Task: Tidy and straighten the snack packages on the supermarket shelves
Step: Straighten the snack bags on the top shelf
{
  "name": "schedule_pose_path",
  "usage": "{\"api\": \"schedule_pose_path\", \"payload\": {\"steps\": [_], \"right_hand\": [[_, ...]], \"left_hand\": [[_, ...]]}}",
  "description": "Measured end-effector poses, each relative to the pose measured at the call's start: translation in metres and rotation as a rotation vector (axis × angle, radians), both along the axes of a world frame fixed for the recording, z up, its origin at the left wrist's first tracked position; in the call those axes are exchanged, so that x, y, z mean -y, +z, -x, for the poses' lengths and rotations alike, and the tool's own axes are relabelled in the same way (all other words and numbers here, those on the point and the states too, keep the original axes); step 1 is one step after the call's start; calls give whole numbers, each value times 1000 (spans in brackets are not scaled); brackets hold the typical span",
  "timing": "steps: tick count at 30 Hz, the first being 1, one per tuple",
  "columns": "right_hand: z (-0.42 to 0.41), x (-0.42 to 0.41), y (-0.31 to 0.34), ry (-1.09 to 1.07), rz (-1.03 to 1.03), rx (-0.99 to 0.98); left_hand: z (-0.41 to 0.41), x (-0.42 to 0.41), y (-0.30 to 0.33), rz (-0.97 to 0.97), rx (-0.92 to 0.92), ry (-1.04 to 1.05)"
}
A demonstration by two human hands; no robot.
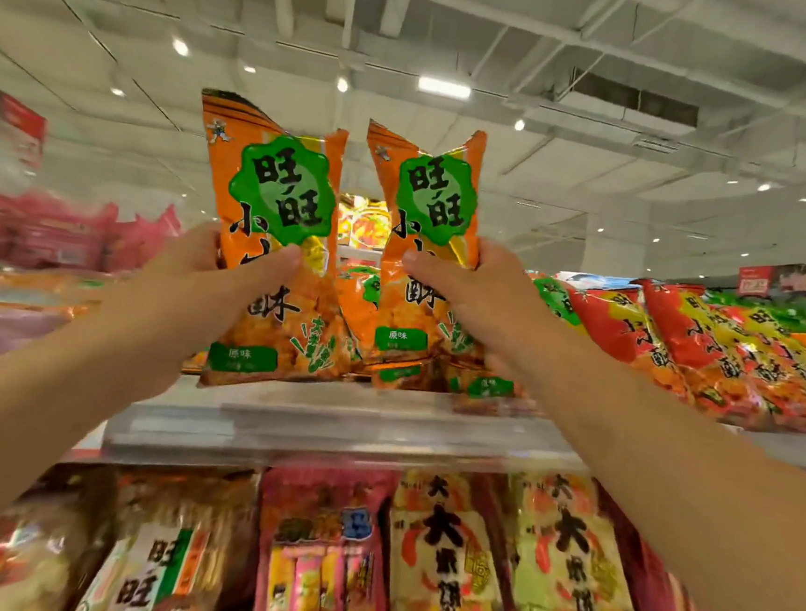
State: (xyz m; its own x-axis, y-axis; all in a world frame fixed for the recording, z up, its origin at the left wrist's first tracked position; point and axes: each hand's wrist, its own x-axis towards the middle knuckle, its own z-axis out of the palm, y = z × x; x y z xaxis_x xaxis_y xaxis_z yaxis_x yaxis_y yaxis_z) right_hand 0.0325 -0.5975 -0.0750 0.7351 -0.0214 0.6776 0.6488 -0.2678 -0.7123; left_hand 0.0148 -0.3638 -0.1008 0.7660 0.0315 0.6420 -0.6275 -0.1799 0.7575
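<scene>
Two orange snack bags with green labels stand upright at the front of the top shelf (332,426). My left hand (208,278) grips the left orange bag (278,206) at its middle, thumb across the front. My right hand (471,287) grips the right orange bag (432,200) the same way. The two bags stand side by side, almost touching, with their bottom edges at the shelf's front lip. More orange bags (353,296) lie behind them, partly hidden.
Red and yellow snack bags (709,351) lean in a row on the top shelf to the right. Pink packages (56,236) sit far left. Below the shelf edge hang several large rice cracker packs (447,562). The ceiling with lights fills the upper view.
</scene>
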Motion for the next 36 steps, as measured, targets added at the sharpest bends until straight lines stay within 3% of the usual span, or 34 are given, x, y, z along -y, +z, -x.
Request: {"api": "schedule_pose_path", "payload": {"steps": [4, 6, 12, 16, 20, 25, 29, 32, 36], "right_hand": [[-33, -17, 1, 56, 25, -110], [-43, -23, -7, 60, 130, -207], [-43, -15, -13, -57, 300, -376], [-30, -14, -3, -305, 597, -181], [-26, -14, -6, -454, 708, -51], [-28, -2, -27, -755, 975, 222], [-36, 10, -41, -662, 1014, 84], [-38, 22, -44, -633, 984, 115], [-32, 32, -44, -560, 910, 179]], "left_hand": [[-14, -5, 5, -9, -14, 104], [-23, -8, 6, -19, -32, 149], [-51, 2, 1, -122, -253, 156], [-69, 23, 4, -99, -283, 102], [-80, 34, 4, -83, -329, 68], [-75, 46, -5, -217, -18, 350], [-78, 49, -11, -394, 39, 264], [-77, 52, -8, -428, -12, 239], [-65, 60, -2, -610, -17, 481]]}}
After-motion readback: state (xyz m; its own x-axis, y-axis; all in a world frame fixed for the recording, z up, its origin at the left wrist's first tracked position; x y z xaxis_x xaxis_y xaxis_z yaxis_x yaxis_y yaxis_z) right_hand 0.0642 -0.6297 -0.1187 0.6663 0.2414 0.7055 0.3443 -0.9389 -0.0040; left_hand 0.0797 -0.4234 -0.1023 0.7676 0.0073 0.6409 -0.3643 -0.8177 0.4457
